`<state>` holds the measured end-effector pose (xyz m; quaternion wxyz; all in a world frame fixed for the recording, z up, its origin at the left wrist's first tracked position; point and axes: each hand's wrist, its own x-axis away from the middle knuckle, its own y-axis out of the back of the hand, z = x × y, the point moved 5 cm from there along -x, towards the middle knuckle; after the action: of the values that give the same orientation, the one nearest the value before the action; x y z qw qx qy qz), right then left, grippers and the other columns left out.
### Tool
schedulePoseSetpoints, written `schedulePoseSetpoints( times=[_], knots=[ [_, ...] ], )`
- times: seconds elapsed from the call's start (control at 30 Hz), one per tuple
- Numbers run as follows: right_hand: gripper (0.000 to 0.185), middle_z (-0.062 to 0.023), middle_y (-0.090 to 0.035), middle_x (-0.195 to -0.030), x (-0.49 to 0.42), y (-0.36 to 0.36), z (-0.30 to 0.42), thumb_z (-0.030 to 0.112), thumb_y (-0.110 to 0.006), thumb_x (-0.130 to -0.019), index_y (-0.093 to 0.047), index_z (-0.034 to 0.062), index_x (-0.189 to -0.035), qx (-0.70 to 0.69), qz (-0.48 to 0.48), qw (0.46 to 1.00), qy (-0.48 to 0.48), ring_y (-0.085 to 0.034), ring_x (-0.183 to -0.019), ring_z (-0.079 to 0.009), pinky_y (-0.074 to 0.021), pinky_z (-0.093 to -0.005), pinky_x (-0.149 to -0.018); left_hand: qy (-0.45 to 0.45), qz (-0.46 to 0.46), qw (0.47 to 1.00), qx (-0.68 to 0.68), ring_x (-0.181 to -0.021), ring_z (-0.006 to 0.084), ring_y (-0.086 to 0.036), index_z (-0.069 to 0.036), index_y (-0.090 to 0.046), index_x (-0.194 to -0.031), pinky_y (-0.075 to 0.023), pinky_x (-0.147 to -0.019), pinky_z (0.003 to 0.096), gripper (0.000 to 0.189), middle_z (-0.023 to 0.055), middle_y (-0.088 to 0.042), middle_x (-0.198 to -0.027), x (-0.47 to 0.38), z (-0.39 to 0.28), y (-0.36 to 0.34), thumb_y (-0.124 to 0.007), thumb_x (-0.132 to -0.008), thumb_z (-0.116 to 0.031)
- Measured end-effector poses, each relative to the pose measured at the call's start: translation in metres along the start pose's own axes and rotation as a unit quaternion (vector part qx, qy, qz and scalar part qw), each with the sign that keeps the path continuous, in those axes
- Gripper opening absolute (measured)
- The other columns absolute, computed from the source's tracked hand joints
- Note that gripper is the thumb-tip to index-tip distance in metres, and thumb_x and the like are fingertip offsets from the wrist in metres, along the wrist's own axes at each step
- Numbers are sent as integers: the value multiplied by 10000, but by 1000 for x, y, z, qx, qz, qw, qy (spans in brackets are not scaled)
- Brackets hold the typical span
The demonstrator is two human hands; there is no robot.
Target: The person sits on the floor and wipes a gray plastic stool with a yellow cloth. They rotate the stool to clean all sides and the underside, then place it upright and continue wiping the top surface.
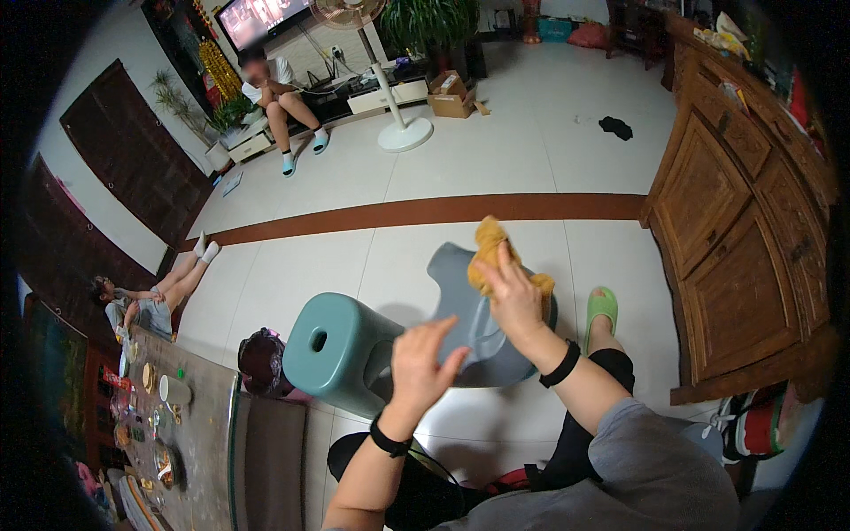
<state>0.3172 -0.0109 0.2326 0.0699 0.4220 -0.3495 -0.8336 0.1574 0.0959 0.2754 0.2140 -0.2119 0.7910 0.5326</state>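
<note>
My right hand presses a yellow cloth onto the upper right part of a grey moulded plastic seat. The seat has a curved, notched outline and glossy highlights across its middle. Its right side is partly hidden behind my hand and forearm. My left hand hovers over the seat's lower left edge, fingers and thumb apart, holding nothing. Just left of that hand stands a teal plastic stool with an oval slot in its top. Each of my wrists wears a black band.
A carved wooden cabinet stands on the right. At left are a lined waste bin and a table bearing dishes. Two people sit beyond. A standing fan and cardboard box are ahead; a dark cloth lies on the floor.
</note>
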Motion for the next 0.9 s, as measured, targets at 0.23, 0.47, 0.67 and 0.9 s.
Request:
schedulePoseSetpoints(
  times=[0.23, 0.47, 0.67, 0.9],
  knots=[
    [339, -258, -532, -1362, 18, -30, 19, 48, -591, -846, -699, 161, -1147, -9, 70, 994, 83, -616, -1156, -371, -550, -446, -901, 153, 345, 924, 67, -896, 333, -693, -32, -500, -1358, -534, -806, 451, 676, 135, -726, -975, 54, 5, -104, -705, -853, -431],
    [548, -251, -557, -1343, 33, -36, 37, -40, -599, -758, -652, 217, -1238, -76, 141, 982, 104, -678, -1028, -365, -591, -406, -812, 313, 235, 821, 414, -1100, 284, -621, 38, -357, -1398, -497, -941, 378, 612, 205, -632, -1211, 45, 35, -143, -660, -914, -181],
    [481, -239, -589, -1309, 27, -24, 52, 14, -655, -780, -655, 176, -1234, -213, 180, 957, 76, -661, -1082, -353, -579, -409, -842, 415, 131, 625, 648, -1179, 225, -549, -46, -395, -1393, -470, -979, 390, 554, 100, -535, -1302, 49, 43, -131, -614, -885, -20],
    [433, -197, -701, -1099, 16, -6, 53, 85, -699, -766, -668, 107, -1197, -359, 169, 918, 18, -704, -950, -336, -578, -385, -792, 369, 30, 582, 724, -1207, 201, -524, -243, -249, -1473, -429, -1018, 411, 713, 21, -490, -1349, 41, 41, -96, -626, -891, -78]
  ],
)
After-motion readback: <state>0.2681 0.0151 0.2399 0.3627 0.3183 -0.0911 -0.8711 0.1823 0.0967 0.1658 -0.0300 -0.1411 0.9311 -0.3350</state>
